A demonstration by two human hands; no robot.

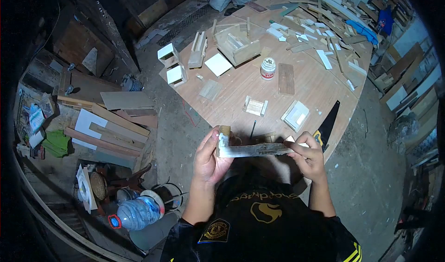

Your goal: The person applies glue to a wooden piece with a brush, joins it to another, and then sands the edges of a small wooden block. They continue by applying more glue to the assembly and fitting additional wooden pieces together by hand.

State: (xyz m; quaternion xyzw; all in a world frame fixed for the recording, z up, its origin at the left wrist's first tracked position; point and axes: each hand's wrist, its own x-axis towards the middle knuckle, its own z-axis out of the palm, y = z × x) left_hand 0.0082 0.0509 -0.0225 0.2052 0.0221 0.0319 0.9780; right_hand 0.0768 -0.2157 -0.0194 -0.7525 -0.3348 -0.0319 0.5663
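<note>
Round table (241,88), wood strip (255,149) between both hands

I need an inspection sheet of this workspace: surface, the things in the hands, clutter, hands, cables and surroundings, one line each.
Surface: round wooden table, mostly covered with work pieces.
Job's things: long wooden strip with a small block at its left end, held level between both hands above the table edge.
Clutter: white-lidded jar, small wooden boxes, many offcuts, handsaw at the table's near edge.
Hands: left hand grips the strip's left end; right hand pinches its right end.
Cables: nothing seen.
Surroundings: stacked boards and a plastic water bottle on the floor at left; timber leaning at right.
</note>
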